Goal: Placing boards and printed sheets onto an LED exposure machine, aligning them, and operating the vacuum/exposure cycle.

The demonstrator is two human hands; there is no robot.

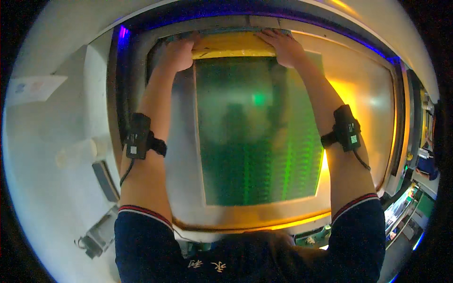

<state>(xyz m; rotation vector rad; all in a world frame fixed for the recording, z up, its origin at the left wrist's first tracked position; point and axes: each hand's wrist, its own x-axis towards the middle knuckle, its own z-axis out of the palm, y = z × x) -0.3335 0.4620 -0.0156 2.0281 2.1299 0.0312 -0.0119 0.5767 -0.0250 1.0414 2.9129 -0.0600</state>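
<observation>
Yellow film or tape along the far edge of a large green-glowing panel (257, 132) is being pressed by both hands. The left hand (178, 53) is curled over the strip's (231, 46) left end, fingers bent and pinching or pressing its corner; whether anything is truly gripped there cannot be told. The right hand (284, 46) is laid flat on the strip's right end, fingers spread and extended, nothing enclosed. Between the two hands the yellow strip is seen slightly wrinkled, with a dark crease near the left fingers.

Below the fingers, toward the body, the panel is set in a pale metal frame (184, 155), lit amber along its right and near edges. Black banded devices (139, 137) are worn on both forearms, with a cable trailing from each.

Several risks may be judged from this. If uneven pressure is applied, the strip could be creased further or stuck crookedly. The panel's glossy face could be smudged or scratched by a sliding palm. With both arms fully stretched, balance could be lost and weight dropped onto the panel. The dangling cables could be dragged across the surface.
</observation>
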